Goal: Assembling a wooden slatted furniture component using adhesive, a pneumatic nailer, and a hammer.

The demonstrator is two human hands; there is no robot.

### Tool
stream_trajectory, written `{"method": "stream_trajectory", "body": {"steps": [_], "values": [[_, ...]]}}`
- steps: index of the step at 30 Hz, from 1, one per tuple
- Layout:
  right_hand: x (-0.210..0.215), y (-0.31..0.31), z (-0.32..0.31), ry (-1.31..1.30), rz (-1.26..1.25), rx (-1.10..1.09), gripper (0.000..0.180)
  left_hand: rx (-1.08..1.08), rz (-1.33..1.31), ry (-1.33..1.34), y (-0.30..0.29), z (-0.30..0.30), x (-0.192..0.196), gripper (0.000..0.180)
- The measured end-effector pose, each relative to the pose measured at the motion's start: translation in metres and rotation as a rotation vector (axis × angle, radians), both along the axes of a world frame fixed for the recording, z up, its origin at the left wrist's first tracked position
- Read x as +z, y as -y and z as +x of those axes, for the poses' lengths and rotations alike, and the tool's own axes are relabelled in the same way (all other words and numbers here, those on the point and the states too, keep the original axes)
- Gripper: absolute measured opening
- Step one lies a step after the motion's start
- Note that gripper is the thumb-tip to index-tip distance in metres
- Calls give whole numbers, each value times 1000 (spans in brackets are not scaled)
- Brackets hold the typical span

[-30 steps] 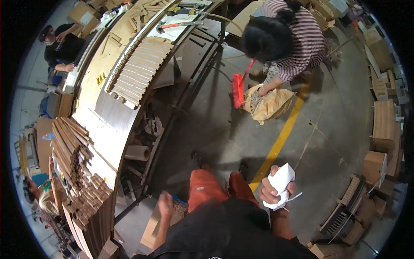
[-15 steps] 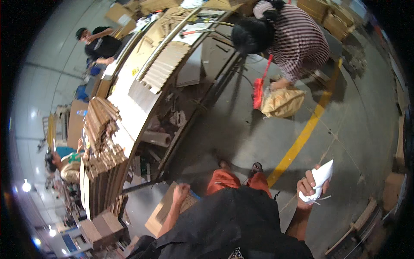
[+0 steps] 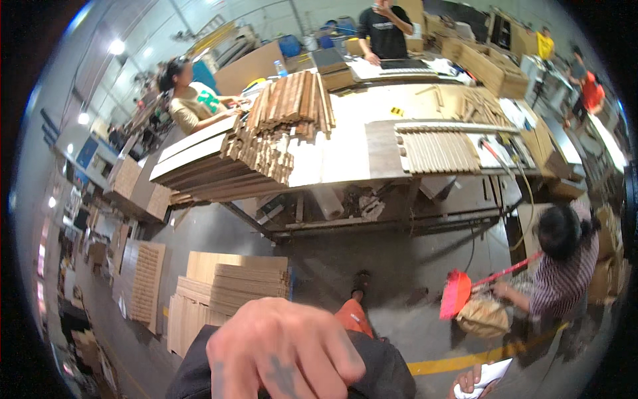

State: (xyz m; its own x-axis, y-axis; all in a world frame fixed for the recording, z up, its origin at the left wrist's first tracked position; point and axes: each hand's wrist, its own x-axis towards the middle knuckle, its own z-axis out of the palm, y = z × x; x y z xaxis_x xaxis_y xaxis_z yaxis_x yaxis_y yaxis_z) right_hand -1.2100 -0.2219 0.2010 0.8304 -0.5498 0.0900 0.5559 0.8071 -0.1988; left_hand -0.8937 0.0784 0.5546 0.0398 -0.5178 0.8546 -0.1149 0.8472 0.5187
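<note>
My left hand fills the lower middle, raised close, seen from its knuckles. Its fingers are curled down, and anything inside them is hidden. At the lower right edge, my right hand is closed round a white folded paper-like thing; the frame cuts off its lower part. Stacked wooden boards lie on the floor just beyond my left hand. Nearer my right hand, a person in a striped top bends over a tan sack and a red dustpan-like thing.
Ahead stands a long worktable carrying piled wooden strips, a ribbed panel and a red-handled hammer. People stand at its left end and far side. A yellow line crosses the floor at right.
My view has swung left toward the worktable. My left hand has come up close, still closed. My right hand, still holding the white thing, now sits at the lower edge.
</note>
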Motion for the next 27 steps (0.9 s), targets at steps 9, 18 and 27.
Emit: {"method": "stream_trajectory", "body": {"steps": [9,18,27], "values": [[14,15,245,49,-98,228,66,353,-221,102,-65,130,-5,18],[31,-12,449,66,-117,305,66,387,11,53,-132,297,0,14],[39,2,578,55,-125,371,66,478,-48,35,-129,426,-37,34]]}}
